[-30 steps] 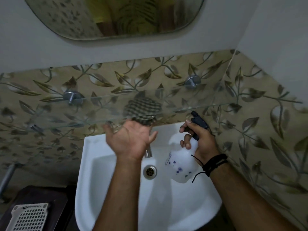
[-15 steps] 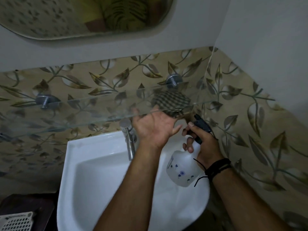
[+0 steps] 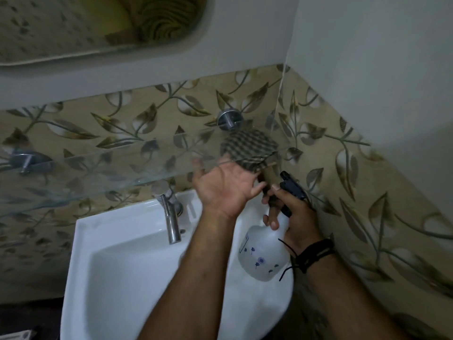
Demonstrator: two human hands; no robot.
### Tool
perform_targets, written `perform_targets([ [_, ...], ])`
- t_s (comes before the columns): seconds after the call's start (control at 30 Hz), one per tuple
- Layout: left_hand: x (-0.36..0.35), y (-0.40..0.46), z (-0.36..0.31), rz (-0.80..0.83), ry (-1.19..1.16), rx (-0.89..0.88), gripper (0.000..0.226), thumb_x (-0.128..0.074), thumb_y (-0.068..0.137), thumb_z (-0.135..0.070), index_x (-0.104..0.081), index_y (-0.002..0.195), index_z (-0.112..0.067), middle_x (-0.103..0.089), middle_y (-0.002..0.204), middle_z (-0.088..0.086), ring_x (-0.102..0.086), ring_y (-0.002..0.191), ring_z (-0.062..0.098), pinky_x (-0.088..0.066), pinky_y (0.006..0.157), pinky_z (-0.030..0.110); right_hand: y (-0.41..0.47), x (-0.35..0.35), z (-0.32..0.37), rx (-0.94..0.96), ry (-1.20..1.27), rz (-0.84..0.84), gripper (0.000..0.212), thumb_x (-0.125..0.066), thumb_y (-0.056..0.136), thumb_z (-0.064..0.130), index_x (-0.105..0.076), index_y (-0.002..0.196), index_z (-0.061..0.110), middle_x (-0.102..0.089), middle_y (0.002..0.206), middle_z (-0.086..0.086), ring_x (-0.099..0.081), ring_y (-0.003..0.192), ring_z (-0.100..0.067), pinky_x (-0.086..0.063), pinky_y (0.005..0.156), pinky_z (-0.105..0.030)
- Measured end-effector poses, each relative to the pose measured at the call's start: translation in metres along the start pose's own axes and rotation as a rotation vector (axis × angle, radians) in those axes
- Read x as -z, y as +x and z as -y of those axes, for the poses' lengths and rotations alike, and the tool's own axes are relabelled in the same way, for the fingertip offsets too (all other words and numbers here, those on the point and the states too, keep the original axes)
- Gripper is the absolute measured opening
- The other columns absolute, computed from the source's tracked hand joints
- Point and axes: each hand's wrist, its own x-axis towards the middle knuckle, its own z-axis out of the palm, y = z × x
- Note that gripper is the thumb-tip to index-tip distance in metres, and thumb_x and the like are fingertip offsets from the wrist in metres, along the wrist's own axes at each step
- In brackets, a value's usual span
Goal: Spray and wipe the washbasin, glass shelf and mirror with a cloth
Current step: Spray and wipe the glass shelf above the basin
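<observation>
The white washbasin (image 3: pixel 127 278) sat low against the leaf-patterned tiles (image 3: pixel 367 192); the mirror (image 3: pixel 98 25) hung above; the glass shelf (image 3: pixel 98 177) ran between them. The left hand (image 3: pixel 225 190) reached under the shelf's right end, fingers spread and grasping nothing, beneath the checked cloth (image 3: pixel 248 149) lying on the glass; the right hand (image 3: pixel 294 217) clenched the spray bottle (image 3: pixel 262 258) over the basin's right rim.

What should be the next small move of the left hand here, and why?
Probably slide the cloth leftward along the glass shelf. The left hand reaches under the shelf's right end, fingers seen through the glass near the cloth, which sits at the right end by the bracket; the long left stretch looks unwiped. The right hand holds the spray bottle over the basin, ready.
</observation>
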Motion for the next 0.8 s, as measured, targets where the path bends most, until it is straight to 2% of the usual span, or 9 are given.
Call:
perform_targets([
  [0.07,-0.016,0.016,0.002,0.088,-0.198,0.109,0.094,-0.03,0.081,-0.085,-0.04,0.154,-0.027,-0.026,0.168,-0.004,-0.021,0.153,0.016,-0.009,0.118,0.042,-0.001,0.004,0.0,0.017,-0.013,-0.013,0.027,-0.071,0.086,0.035,-0.073,0.076,0.01,-0.063,0.084,-0.013,-0.039,0.034,-0.02,-0.03,0.057,-0.037],
  [0.1,-0.018,0.022,0.003,0.125,-0.181,0.111,0.099,-0.029,0.08,-0.086,-0.035,0.156,-0.024,-0.022,0.169,0.0,-0.018,0.154,0.019,-0.01,0.116,0.044,-0.001,0.005,0.0,0.029,-0.024,-0.012,0.026,-0.072,0.086,0.035,-0.073,0.077,0.01,-0.063,0.084,-0.015,-0.039,0.034,-0.02,-0.031,0.057,-0.037],
  [0.17,-0.016,0.038,0.005,0.089,0.04,0.039,0.108,-0.021,0.082,-0.088,-0.038,0.153,-0.009,-0.036,0.16,0.019,-0.03,0.147,0.036,-0.015,0.113,0.055,-0.002,0.008,0.0,0.039,-0.046,-0.019,0.029,-0.073,0.085,0.038,-0.072,0.077,0.01,-0.064,0.086,-0.015,-0.04,0.034,-0.02,-0.032,0.058,-0.037],
  [0.27,-0.01,0.061,0.004,0.156,0.0,0.027,0.111,-0.019,0.078,-0.094,-0.043,0.147,-0.01,-0.052,0.146,0.022,-0.04,0.139,0.04,-0.003,0.119,0.061,-0.001,0.01,0.001,0.043,-0.051,-0.038,0.031,-0.072,0.086,0.038,-0.069,0.074,0.01,-0.067,0.085,-0.012,-0.041,0.035,-0.019,-0.033,0.058,-0.037],
  [0.33,-0.005,0.061,0.007,0.193,-0.038,0.056,0.109,-0.02,0.079,-0.093,-0.046,0.143,-0.009,-0.057,0.14,0.022,-0.044,0.135,0.04,-0.006,0.119,0.06,0.0,0.01,0.001,0.047,-0.053,-0.036,0.031,-0.074,0.084,0.04,-0.07,0.076,0.01,-0.067,0.086,-0.013,-0.042,0.035,-0.019,-0.033,0.059,-0.037],
  [0.43,0.004,0.042,0.014,0.26,0.002,0.06,0.11,-0.029,0.081,-0.089,-0.036,0.155,-0.007,-0.041,0.157,0.022,-0.032,0.148,0.04,-0.008,0.123,0.057,-0.001,0.008,0.001,0.055,-0.035,-0.016,0.035,-0.076,0.08,0.042,-0.072,0.083,0.008,-0.065,0.086,-0.014,-0.042,0.036,-0.019,-0.032,0.058,-0.036],
  [0.53,0.011,0.03,0.019,0.353,0.002,0.101,0.109,-0.039,0.081,-0.083,-0.032,0.155,-0.004,-0.023,0.165,0.022,-0.018,0.154,0.04,-0.003,0.126,0.055,-0.002,0.006,0.002,0.076,-0.046,0.013,0.027,-0.069,0.087,0.034,-0.073,0.076,0.01,-0.065,0.076,-0.008,-0.043,0.034,-0.016,-0.031,0.058,-0.035],
  [0.63,0.008,0.039,0.014,0.328,-0.049,0.156,0.11,-0.029,0.085,-0.088,-0.045,0.145,0.002,-0.033,0.158,0.026,-0.023,0.151,0.04,-0.01,0.124,0.055,-0.001,0.006,0.0,0.083,-0.049,0.015,0.026,-0.075,0.084,0.039,-0.076,0.082,0.013,-0.063,0.08,-0.01,-0.043,0.035,-0.016,-0.03,0.058,-0.036],
  [0.8,-0.003,0.044,0.014,0.218,-0.054,0.131,0.115,-0.028,0.084,-0.089,-0.031,0.156,0.0,-0.038,0.155,0.028,-0.041,0.139,0.043,-0.031,0.113,0.056,-0.001,0.008,-0.003,0.053,-0.044,-0.015,0.032,-0.074,0.081,0.039,-0.071,0.086,0.008,-0.064,0.085,-0.014,-0.043,0.035,-0.018,-0.032,0.058,-0.037],
])
